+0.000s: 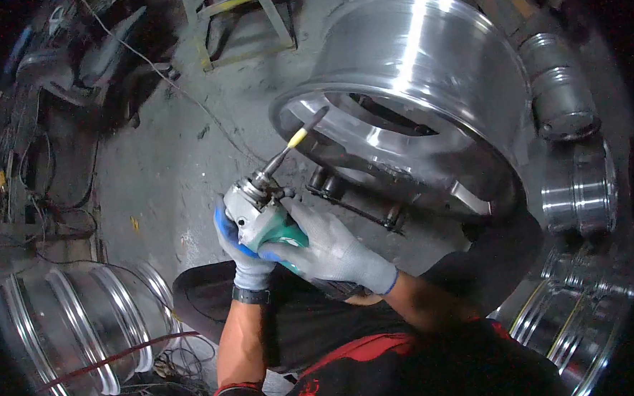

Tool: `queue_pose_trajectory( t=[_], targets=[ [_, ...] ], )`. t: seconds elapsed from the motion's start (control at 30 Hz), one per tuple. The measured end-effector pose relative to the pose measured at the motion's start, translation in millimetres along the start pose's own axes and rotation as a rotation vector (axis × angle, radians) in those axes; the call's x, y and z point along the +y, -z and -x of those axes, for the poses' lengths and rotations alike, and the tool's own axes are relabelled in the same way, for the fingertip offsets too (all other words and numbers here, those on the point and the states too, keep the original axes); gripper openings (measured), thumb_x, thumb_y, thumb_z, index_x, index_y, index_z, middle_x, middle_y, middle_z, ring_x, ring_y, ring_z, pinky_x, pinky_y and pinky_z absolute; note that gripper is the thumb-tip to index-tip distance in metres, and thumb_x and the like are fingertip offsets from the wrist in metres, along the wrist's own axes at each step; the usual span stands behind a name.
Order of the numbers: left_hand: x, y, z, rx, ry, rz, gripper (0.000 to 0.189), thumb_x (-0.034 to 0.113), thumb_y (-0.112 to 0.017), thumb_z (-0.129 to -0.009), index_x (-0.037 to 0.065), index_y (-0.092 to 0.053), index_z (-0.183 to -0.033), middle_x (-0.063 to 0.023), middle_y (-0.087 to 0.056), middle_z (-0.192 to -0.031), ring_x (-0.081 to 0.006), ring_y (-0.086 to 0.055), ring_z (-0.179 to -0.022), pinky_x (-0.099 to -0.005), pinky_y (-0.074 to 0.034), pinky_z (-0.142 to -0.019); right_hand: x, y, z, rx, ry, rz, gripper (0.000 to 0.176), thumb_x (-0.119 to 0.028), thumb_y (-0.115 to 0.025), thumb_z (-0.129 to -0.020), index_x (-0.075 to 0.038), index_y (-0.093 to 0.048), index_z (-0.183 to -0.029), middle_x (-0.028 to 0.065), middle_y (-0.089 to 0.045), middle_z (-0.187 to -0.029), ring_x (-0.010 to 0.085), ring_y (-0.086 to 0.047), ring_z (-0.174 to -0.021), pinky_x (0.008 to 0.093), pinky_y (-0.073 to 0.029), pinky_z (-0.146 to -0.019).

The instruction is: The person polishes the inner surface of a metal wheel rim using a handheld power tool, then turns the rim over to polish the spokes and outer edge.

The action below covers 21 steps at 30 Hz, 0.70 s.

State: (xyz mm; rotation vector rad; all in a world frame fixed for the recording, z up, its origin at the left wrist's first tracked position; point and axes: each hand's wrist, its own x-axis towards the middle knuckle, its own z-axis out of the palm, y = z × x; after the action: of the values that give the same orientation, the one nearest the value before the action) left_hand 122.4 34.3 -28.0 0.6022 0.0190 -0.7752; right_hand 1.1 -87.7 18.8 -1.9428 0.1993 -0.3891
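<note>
A power tool [267, 222] with a green body and metal head is held in both gloved hands. My left hand [239, 238], in a grey and blue glove, wraps round its left side. My right hand [327, 248] grips the green body from the right. The tool's shaft has a yellow section [297, 138] and a dark tip [318, 117], which points up and right, overlapping the near rim of a large shiny metal wheel [424, 56] in the view. Whether the tip touches the wheel cannot be made out.
More metal rims lie at the lower left [98, 324], lower right [564, 328] and right [578, 191]. A metal stand [238, 1] is at the top. A cable [197, 107] crosses the floor [164, 163]. Dark rollers [331, 186] sit beneath the large wheel.
</note>
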Motion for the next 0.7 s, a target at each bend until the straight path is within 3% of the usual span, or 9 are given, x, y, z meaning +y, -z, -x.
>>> queue_pose_trajectory(
  t=[0.2,0.23,0.27,0.33,0.37,0.47,0.53,0.6,0.7],
  targets=[
    [9.3,-3.2,-9.5,-0.159,-0.004,0.118,0.065,0.058,-0.039,-0.106,0.005,-0.062,-0.137,-0.018,-0.071,-0.123,-0.0339,-0.069,-0.113,-0.05,-0.054,-0.104,18.9,-17.6,-12.8,0.078,0.31,0.335,0.072,-0.043,-0.08,-0.09,0.008,-0.057,-0.134,0.0343,-0.061,-0.124,0.0502,-0.065,-0.104,0.0556,-0.054,-0.091],
    [6.9,4.0,-12.6,-0.134,0.021,0.103,0.065,0.058,-0.04,-0.106,0.005,-0.062,-0.136,-0.0177,-0.072,-0.123,-0.0339,-0.069,-0.113,-0.0501,-0.054,-0.104,10.0,-15.6,-12.3,-0.036,-0.018,0.149,0.061,-0.039,-0.078,-0.092,0.003,-0.062,-0.132,0.0334,-0.058,-0.128,0.0495,-0.064,-0.106,0.0552,-0.055,-0.09],
    [4.7,9.6,-13.6,-0.109,0.047,0.091,0.064,0.058,-0.041,-0.106,0.005,-0.063,-0.136,-0.0175,-0.072,-0.122,-0.0338,-0.069,-0.113,-0.0503,-0.054,-0.104,10.2,-14.5,-11.3,-0.049,-0.013,0.152,0.061,-0.039,-0.078,-0.092,0.003,-0.062,-0.132,0.0334,-0.058,-0.128,0.0495,-0.064,-0.106,0.0552,-0.055,-0.09],
    [2.7,10.6,-10.4,-0.002,0.042,0.117,0.061,0.057,-0.042,-0.106,0.006,-0.064,-0.133,-0.0165,-0.072,-0.121,-0.0325,-0.07,-0.111,-0.0495,-0.055,-0.102,10.7,-8.7,-9.5,0.055,0.363,0.379,0.063,-0.037,-0.081,-0.089,0.0,-0.058,-0.135,0.0289,-0.063,-0.125,0.0444,-0.067,-0.112,0.0491,-0.056,-0.093],
    [2.1,10.4,-10.0,0.001,0.07,0.104,0.061,0.057,-0.043,-0.106,0.007,-0.065,-0.132,-0.016,-0.072,-0.12,-0.0319,-0.07,-0.11,-0.049,-0.055,-0.101,8.6,-7.5,-7.0,0.046,0.368,0.382,0.063,-0.037,-0.081,-0.089,0.0,-0.058,-0.135,0.0289,-0.063,-0.125,0.0444,-0.067,-0.112,0.0491,-0.056,-0.093],
    [-0.1,11.3,-10.9,-0.031,0.105,0.106,0.058,0.055,-0.042,-0.107,0.008,-0.065,-0.131,-0.0145,-0.072,-0.119,-0.0303,-0.071,-0.109,-0.0469,-0.057,-0.099,-7.4,-0.9,-6.2,0.04,0.196,0.293,0.058,-0.036,-0.082,-0.09,-0.004,-0.06,-0.132,0.0263,-0.067,-0.117,0.0429,-0.07,-0.108,0.0472,-0.057,-0.09],
    [2.2,23.1,-21.1,0.016,0.033,0.052,0.081,0.068,-0.034,-0.102,0.002,-0.059,-0.141,-0.027,-0.067,-0.128,-0.0428,-0.065,-0.116,-0.0552,-0.05,-0.106,-14.2,3.4,-16.4,-0.059,0.083,0.146,0.055,-0.037,-0.082,-0.09,-0.006,-0.061,-0.13,0.0236,-0.071,-0.11,0.0416,-0.071,-0.104,0.0458,-0.057,-0.089],
    [2.4,20.8,-25.5,-0.05,0.022,-0.01,0.074,0.063,-0.033,-0.105,0.003,-0.059,-0.14,-0.0223,-0.066,-0.131,-0.0384,-0.064,-0.118,-0.052,-0.05,-0.107,-10.1,-0.1,-18.5,-0.021,0.029,0.147,0.054,-0.038,-0.081,-0.09,-0.006,-0.062,-0.129,0.0226,-0.071,-0.11,0.0408,-0.072,-0.103,0.0456,-0.057,-0.089],
    [3.0,-4.5,-8.4,-0.066,-0.24,-0.327,0.064,0.055,-0.034,-0.109,0.005,-0.06,-0.138,-0.013,-0.065,-0.131,-0.0275,-0.062,-0.121,-0.0444,-0.048,-0.109,-19.4,5.1,-16.8,-0.089,-0.085,0.018,0.049,-0.038,-0.077,-0.094,-0.006,-0.063,-0.129,0.0211,-0.073,-0.112,0.0376,-0.073,-0.104,0.0453,-0.056,-0.089]
  ],
)
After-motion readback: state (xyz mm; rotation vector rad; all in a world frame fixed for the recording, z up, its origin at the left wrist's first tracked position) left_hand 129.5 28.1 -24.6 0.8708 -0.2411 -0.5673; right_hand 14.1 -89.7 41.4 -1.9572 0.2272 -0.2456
